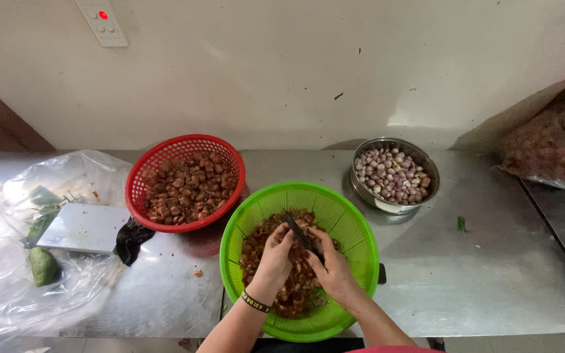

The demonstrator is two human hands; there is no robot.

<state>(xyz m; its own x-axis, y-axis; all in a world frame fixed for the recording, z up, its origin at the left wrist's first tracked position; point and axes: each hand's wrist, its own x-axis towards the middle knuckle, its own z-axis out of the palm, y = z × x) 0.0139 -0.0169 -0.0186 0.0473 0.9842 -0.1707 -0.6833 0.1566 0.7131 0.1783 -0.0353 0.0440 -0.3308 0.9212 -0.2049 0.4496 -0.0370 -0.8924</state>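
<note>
sack (544, 153) cut off at right edge (contents blurred, unclear)

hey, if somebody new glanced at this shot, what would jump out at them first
Probably the bright green plastic basket at the front centre, where the left hand and right hand work a dark knife over brown peelings. Behind it sit a red plastic basket of unpeeled shallots on the left and a round steel bowl of peeled ones on the right.

A bright green basket (354, 229) of brown peelings sits at the front edge of the silver-grey table (479, 274). Behind it, a red basket (165, 157) holds brown-skinned shallots (188, 186). Near the back edge, a shiny steel bowl (367, 189) holds pale purple-white peeled shallots (392, 175). The knife (301, 235) blade is dark.
</note>
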